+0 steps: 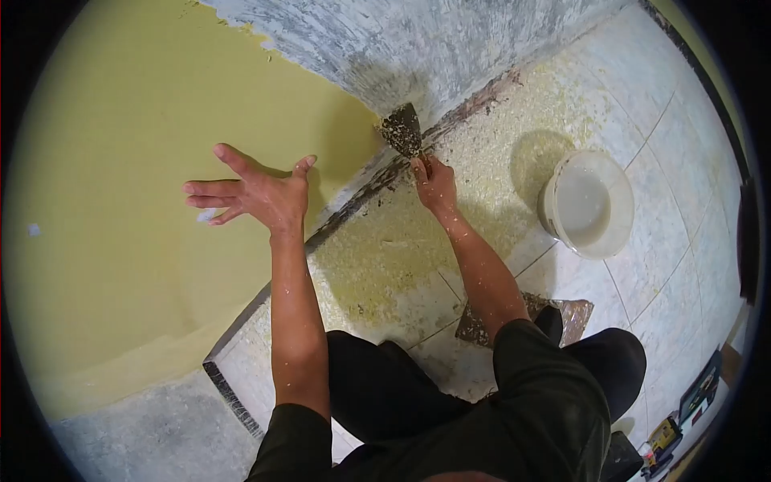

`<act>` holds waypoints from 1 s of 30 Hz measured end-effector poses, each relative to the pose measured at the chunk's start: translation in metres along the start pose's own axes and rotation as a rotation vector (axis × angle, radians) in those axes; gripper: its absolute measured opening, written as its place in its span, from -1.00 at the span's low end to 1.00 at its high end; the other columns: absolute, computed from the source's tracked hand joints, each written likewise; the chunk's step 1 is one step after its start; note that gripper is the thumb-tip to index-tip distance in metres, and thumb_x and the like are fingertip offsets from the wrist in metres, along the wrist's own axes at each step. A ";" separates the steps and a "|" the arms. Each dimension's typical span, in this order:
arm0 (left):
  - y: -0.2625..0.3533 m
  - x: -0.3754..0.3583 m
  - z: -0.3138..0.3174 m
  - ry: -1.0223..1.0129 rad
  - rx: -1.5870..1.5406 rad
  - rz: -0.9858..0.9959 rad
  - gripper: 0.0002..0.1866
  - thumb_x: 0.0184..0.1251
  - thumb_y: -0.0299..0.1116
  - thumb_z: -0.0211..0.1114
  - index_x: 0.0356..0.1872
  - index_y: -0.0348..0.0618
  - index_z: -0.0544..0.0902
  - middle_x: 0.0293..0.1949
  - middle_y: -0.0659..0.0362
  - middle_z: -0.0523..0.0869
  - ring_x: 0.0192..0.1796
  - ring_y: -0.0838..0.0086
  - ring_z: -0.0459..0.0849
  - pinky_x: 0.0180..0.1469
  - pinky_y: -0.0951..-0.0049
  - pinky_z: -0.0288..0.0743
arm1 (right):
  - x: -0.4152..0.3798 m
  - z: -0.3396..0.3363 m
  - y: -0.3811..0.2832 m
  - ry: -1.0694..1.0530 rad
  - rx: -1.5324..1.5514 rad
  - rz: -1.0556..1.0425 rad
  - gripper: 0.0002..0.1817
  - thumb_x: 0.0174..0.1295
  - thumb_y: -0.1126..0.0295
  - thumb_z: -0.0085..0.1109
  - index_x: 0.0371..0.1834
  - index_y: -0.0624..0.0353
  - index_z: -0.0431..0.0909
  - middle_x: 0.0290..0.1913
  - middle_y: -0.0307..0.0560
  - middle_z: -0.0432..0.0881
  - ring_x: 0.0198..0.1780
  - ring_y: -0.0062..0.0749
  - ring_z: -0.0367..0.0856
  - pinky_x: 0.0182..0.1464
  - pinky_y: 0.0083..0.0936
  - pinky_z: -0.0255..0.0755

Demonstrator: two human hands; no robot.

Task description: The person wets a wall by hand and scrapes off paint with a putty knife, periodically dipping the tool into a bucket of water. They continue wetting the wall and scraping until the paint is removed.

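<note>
My right hand (436, 186) is closed around the handle of a wide scraper (401, 131). Its dark blade is speckled with pale paint flakes and sits low on the wall, at the border between the yellow paint (161, 112) and the scraped grey-white patch (385, 48). To the left, my left hand (265, 193) is spread with the fingers apart, in front of the yellow painted part, and holds nothing. Bits of paint cling to both forearms.
Paint flakes (385, 257) litter the tiled floor along the wall's dark base strip (353, 206). A white bucket (550, 210) of cloudy water stands at the right. A brown flake-covered sheet (574, 317) lies by my knees. Several tools (662, 438) are at the lower right.
</note>
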State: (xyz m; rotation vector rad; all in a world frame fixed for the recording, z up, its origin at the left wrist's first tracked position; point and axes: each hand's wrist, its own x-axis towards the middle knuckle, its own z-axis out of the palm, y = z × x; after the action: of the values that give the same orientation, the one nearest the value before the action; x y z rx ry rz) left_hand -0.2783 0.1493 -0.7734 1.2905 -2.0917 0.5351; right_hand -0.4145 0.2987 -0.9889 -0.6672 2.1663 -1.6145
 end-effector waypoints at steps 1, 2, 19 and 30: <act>-0.001 -0.001 0.000 0.006 -0.004 0.007 0.62 -0.52 0.45 0.57 0.57 0.22 -0.37 0.39 -0.45 -0.72 0.41 -0.43 -0.80 0.05 -0.82 -0.43 | 0.001 -0.004 0.001 -0.024 -0.028 0.023 -0.57 0.37 0.04 0.10 -0.28 0.27 0.58 -0.58 0.18 0.54 -0.54 0.07 0.55 -0.42 -0.16 0.39; -0.004 -0.002 0.001 0.025 -0.010 0.034 0.59 -0.49 0.43 0.57 0.57 0.26 -0.36 0.38 -0.47 -0.73 0.40 -0.47 -0.78 0.04 -0.82 -0.45 | 0.007 -0.009 -0.002 -0.041 -0.054 0.035 -0.56 0.37 0.02 0.10 -0.27 0.27 0.57 -0.59 0.16 0.54 -0.56 0.04 0.53 -0.43 -0.17 0.38; 0.000 0.000 -0.002 0.038 -0.049 0.052 0.54 -0.40 0.42 0.54 0.57 0.25 -0.34 0.38 -0.51 -0.69 0.40 -0.48 -0.78 0.02 -0.82 -0.49 | 0.008 -0.003 -0.003 -0.012 -0.032 -0.010 -0.54 0.38 0.03 0.08 -0.31 0.30 0.59 -0.60 0.17 0.55 -0.59 0.01 0.51 -0.46 -0.18 0.38; 0.003 -0.002 -0.003 0.022 -0.041 0.037 0.58 -0.46 0.32 0.62 0.57 0.25 -0.35 0.37 -0.52 -0.70 0.40 -0.51 -0.76 0.03 -0.82 -0.49 | 0.017 -0.018 -0.001 -0.051 -0.078 0.057 -0.54 0.39 0.07 0.08 -0.26 0.38 0.59 -0.48 0.28 0.60 -0.43 0.09 0.64 -0.34 -0.21 0.45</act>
State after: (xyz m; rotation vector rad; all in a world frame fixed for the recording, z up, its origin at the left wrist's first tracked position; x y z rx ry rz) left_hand -0.2797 0.1542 -0.7723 1.2195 -2.1015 0.5171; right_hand -0.4378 0.3032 -0.9825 -0.6559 2.2013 -1.4749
